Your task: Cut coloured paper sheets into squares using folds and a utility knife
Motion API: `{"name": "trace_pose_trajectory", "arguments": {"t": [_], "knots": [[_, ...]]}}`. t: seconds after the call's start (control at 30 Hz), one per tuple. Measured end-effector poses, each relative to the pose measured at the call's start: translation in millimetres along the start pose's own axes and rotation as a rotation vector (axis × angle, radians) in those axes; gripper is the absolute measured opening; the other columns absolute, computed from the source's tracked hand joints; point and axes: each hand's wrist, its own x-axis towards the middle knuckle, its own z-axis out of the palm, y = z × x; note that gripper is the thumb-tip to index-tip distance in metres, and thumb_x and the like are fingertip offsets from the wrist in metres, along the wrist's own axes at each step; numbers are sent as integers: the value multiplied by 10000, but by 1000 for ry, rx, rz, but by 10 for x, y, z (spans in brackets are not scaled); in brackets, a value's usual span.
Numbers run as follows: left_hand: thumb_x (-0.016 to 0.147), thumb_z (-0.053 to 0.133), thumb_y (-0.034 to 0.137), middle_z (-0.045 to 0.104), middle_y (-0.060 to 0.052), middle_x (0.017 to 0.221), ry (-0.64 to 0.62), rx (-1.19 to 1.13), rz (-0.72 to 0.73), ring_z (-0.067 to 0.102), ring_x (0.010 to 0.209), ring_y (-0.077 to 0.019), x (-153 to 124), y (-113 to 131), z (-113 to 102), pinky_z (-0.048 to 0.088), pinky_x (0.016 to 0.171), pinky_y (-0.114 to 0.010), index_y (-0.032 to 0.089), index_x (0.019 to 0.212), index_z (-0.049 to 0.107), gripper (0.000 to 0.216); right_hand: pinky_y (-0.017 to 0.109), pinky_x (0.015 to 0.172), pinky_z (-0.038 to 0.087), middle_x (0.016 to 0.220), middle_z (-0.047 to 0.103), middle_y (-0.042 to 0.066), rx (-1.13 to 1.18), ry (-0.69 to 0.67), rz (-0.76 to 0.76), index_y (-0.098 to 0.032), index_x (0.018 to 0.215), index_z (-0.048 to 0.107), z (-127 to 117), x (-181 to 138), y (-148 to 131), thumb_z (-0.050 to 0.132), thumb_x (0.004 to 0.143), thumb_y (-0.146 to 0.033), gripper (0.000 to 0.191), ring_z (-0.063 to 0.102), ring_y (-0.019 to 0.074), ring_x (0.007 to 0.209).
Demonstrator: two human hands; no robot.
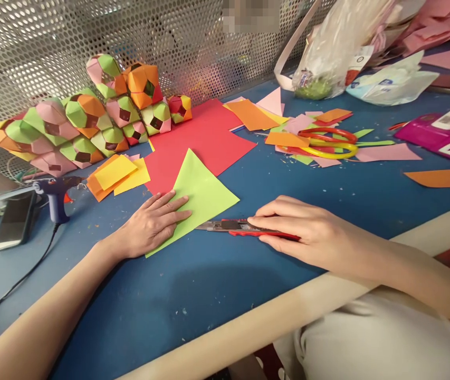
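Observation:
A green sheet of paper (pixel 204 190), folded into a triangle, lies on the blue table (pixel 225 295). My left hand (pixel 155 221) rests flat on its left part, fingers spread. In my right hand (pixel 296 227) is a red and grey box cutter (pixel 244 227), held low over the table. The tip of its blade meets the lower edge of the green paper; whether it is inside the fold I cannot tell. Red paper (pixel 201 137) lies partly beneath the green triangle.
Folded-paper balls (pixel 86 116) stand stacked against the perforated metal panel (pixel 193 47). Left are a glue gun (pixel 54 195), a phone (pixel 15 221) and yellow slips (pixel 117 171). Scissors (pixel 335 143) lie among paper scraps; a purple holder (pixel 438 134) sits far right.

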Motion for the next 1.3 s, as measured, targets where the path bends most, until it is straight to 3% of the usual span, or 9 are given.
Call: {"name": "trace_pose_trajectory", "arguments": {"t": [1.3], "knots": [[1036,247,319,262,-33,1591,-19,-6,23,139,1497,-250,-3,7,-5,156,1216,-483,223,1466,401,467,324,774,516,997,638,105,28,-27,-65,-125,1192,615,115,99,-89,510,947,-99,268,565,189,929]]}}
